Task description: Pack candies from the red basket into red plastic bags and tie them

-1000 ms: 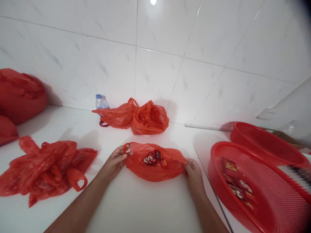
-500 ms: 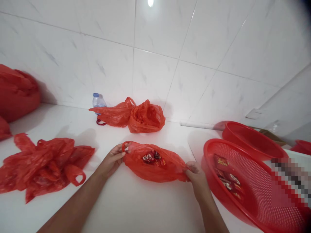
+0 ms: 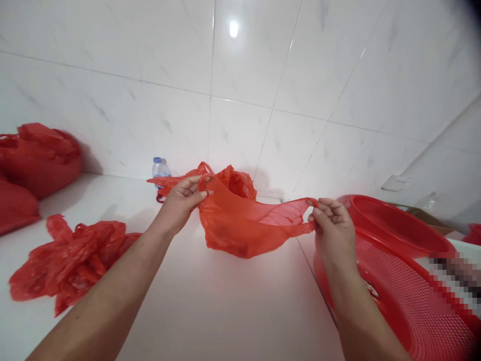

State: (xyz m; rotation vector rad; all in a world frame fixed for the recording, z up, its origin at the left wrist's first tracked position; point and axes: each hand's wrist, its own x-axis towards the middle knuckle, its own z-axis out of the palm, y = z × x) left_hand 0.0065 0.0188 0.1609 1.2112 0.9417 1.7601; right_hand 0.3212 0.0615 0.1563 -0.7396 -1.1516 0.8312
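Left hand (image 3: pixel 183 200) and right hand (image 3: pixel 332 223) each pinch a handle of the red bag (image 3: pixel 240 225), lifted off the counter (image 3: pixel 210 311). Thin, floppy film, likely light; handles look like the best grip.

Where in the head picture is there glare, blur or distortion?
Head view: a bright lamp reflection glares on the glossy wall tiles; tile lines bend outward, wide-lens distortion; the top right corner darkens; a pixelated patch covers part of the red basket; the red bag and both hands look sharp.
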